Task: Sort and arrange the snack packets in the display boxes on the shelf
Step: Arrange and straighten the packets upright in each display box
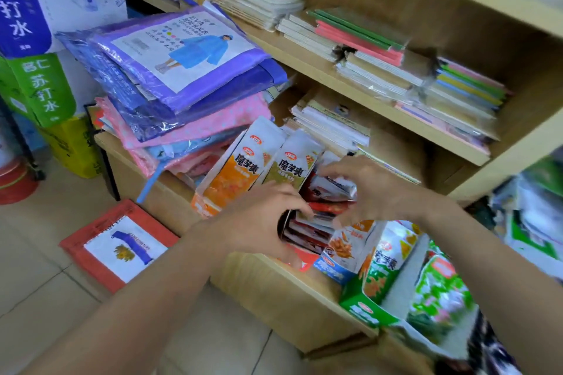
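— Where are the snack packets (323, 213)?
— In a display box (304, 263) on the low wooden shelf (274, 292), above the tiled floor (45, 283).
— And each grip?
— Left hand (259, 216) and right hand (374, 189) both clasp the packets.

A pale beige tiled floor (45, 268) with thin dark grout lines runs beneath a light wooden shelving unit (335, 79), whose 2 open shelves sit above a low wooden ledge (274, 298). Lighting is soft, even.
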`<state>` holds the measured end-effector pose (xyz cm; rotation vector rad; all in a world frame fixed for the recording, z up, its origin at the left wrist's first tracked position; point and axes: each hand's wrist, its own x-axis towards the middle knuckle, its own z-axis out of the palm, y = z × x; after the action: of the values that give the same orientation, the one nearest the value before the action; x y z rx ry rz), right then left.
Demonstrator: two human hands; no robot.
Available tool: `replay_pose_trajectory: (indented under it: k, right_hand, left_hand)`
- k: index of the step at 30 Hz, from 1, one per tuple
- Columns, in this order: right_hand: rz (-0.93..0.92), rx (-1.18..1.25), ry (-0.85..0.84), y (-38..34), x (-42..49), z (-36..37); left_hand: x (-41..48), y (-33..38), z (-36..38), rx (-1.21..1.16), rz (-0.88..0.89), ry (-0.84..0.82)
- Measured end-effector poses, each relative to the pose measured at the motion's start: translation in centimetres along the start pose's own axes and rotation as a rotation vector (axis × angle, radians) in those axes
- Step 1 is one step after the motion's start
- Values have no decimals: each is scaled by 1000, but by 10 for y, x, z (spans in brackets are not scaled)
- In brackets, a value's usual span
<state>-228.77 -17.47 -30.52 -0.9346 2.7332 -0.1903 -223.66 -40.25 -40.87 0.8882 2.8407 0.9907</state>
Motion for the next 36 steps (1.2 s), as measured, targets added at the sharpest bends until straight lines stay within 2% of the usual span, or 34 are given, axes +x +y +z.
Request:
replay_pose_trajectory:
  k: [3,7,12,16,20,23,25,28,30,32,34,36]
  right_hand:
    - [-28,40,102,-3,-6,16]
    - [32,-4,366,9,-7,23]
    - [198,19,622,34,-9,29]
    - [283,145,604,42,-8,23]
    - [257,174,564,40,-13,15]
    - [235,153,650,40,-23,14]
    - [214,180,744,40,-32,19]
    - [125,189,865,32,-45,43]
    - [68,157,942,22,-51,67]
    - [61,139,1022,15,-54,88]
    - [70,144,1105,9,-57,104]
    - [62,173,1171,5,-60,115]
  left_hand:
    - [1,2,2,7,0,49]
    - [5,4,5,-20,-53,107]
    - [9,4,7,-18,-89,99]
    - [10,8,5,-28,-97,74]
    - [10,7,5,-46,-102,64]
    - [7,9,6,-137,-80,157]
    - [8,13,5,-221,-139,309]
    - [14,25,-1,-465,-346,475]
    - [18,32,-3,-736,-515,438]
    - [21,35,-4,-907,-641,349]
    - [23,37,-3,-875,-674,303]
    - [24,40,-1,-583,-635,277]
